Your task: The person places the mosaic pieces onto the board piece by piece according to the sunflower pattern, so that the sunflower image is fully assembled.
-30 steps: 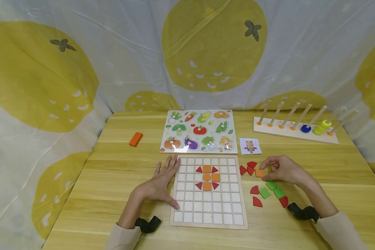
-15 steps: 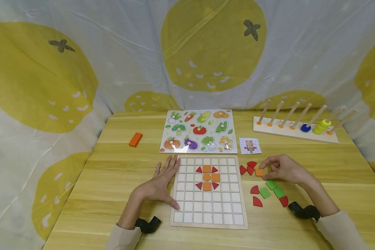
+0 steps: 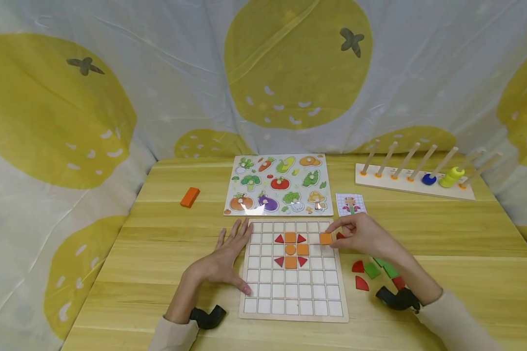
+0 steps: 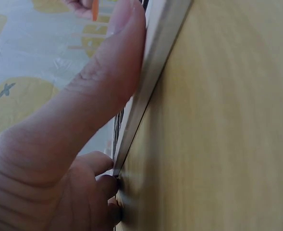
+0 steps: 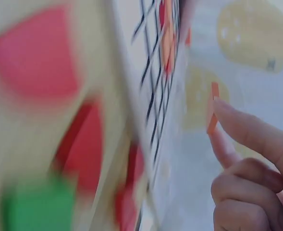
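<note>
My right hand [image 3: 365,238] pinches an orange square tile [image 3: 325,238] between thumb and finger over the upper right of the wooden grid board [image 3: 292,314]. In the right wrist view this thin tile [image 5: 212,113] is held clear above the board. My left hand [image 3: 221,261] rests along the board's left edge with fingers spread, its thumb [image 4: 100,72] lying on the rim in the left wrist view. On the grid, orange squares [image 3: 291,262] and an orange disc [image 3: 291,249] stand among red triangles [image 3: 279,238].
Right of the board lie red quarter-circle tiles [image 3: 361,283] and green squares [image 3: 371,270], partly covered by my right forearm. Behind are a vegetable puzzle [image 3: 278,197], a pattern card [image 3: 350,204] and a peg rack [image 3: 415,183]. An orange block [image 3: 190,197] lies at left.
My right hand has lifted the orange square tile from the loose pieces and carried it left over the board. The left hand stays where it was.
</note>
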### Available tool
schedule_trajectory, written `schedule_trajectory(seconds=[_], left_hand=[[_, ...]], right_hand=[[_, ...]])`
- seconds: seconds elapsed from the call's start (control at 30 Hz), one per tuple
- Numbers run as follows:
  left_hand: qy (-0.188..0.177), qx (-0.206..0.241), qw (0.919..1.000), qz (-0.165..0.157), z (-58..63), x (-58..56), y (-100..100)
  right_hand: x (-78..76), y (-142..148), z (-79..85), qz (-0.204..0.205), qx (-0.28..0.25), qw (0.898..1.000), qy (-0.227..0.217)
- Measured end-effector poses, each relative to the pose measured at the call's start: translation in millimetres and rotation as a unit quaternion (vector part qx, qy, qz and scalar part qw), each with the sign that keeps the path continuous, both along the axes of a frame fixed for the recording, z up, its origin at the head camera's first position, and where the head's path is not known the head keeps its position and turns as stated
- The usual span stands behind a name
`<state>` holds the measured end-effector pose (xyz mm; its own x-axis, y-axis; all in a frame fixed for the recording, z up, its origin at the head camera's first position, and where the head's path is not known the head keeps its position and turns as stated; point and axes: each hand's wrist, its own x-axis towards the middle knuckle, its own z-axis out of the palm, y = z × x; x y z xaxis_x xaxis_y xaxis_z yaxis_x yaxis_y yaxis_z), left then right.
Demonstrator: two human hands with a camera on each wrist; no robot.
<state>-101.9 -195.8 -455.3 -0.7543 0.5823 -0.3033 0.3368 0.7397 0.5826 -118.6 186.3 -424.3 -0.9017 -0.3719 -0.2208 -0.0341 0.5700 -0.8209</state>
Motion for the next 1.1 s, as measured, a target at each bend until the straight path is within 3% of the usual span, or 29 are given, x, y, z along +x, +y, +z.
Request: schedule_trajectory(seconds=[0.23,0.43,0.67,1.1], left_hand=[[-0.003,0.006,1.0000,0.001,-1.1,0.3,0],[-0.002,0.004,1.0000,0.001,-0.8,0.0,0],[-0.002,0.004,1.0000,0.000,-0.4,-0.3,0],[0.001,0.010,1.0000,0.001,-2.6,-0.5,-1]], right_hand=[[-1.3,-64,-8.5,0.024,-0.005,1.000,0.008],[-3.3,-95,-17.3,0.016,-0.004,1.000,-0.014],[-4.0,-106,-20.2,0.009,0.021,1.000,-0.001],[-9.6,-110,-22.3,0.020,0.004,1.000,-0.006]])
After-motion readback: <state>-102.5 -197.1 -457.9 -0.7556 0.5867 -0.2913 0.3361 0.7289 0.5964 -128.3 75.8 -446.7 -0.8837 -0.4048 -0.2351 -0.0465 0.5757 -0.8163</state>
